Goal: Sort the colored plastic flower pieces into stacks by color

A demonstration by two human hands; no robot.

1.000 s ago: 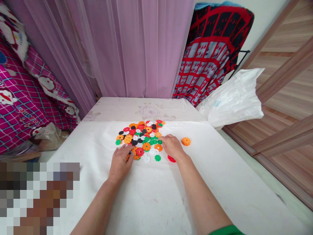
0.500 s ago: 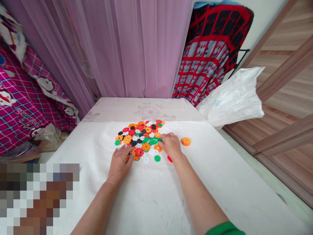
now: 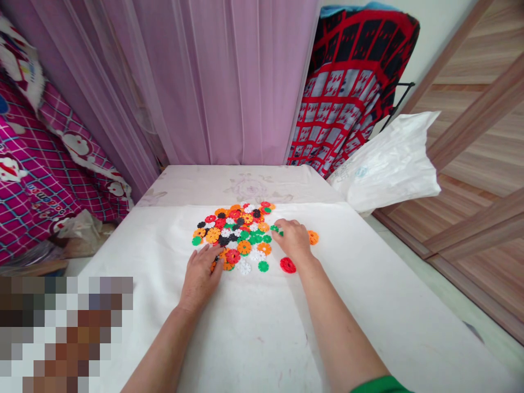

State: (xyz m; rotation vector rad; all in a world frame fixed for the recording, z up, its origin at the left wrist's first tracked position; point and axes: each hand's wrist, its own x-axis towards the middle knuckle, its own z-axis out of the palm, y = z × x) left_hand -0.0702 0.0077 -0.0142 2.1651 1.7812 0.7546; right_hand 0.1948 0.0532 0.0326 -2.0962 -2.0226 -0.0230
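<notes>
A pile of flower-shaped plastic discs in orange, red, green, black and white lies loosely on the white cloth. At its near left edge my left hand rests palm down, fingers apart, touching orange discs. My right hand is just right of the pile, its bent fingers on a few green discs, partly hidden by the fingertips. Close to the right wrist sits a small stack of red discs. An orange stack shows beyond that hand, partly covered by it.
A white cloth covers the table, with a flowered strip at the far end. Purple curtains hang behind. A white plastic bag stands by the right edge, near wooden doors.
My right hand has slid right, away from the pile, with green discs at its fingertips. The red stack is more exposed and the orange one partly covered. My left hand has stayed put.
</notes>
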